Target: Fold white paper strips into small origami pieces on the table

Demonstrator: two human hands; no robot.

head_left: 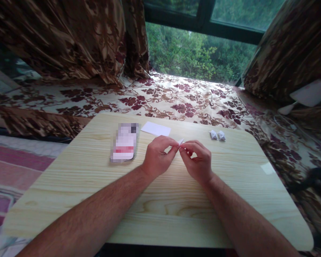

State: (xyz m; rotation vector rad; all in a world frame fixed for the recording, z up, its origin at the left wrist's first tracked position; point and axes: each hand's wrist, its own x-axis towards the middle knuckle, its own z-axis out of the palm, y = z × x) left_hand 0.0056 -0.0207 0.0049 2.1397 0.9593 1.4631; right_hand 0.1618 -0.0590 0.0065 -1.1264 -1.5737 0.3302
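Note:
Above the middle of the wooden table (pixel 160 214), my left hand (pixel 159 155) and my right hand (pixel 197 157) meet fingertip to fingertip. Both pinch a small piece of folded white paper (pixel 181 141), of which only a pointed tip shows above the fingers. The rest of it is hidden by my fingertips. Just beyond my left hand lies a flat stack of white paper (pixel 155 129). Two small folded white paper shapes (pixel 217 135) sit side by side, to the right of my right hand and farther back.
A phone-shaped thing (pixel 124 142), partly blurred out, lies left of my left hand. A pale rectangular patch (pixel 268 169) shows near the right table edge. Behind the table is a ledge with flowered cloth (pixel 187 96), below a window between curtains.

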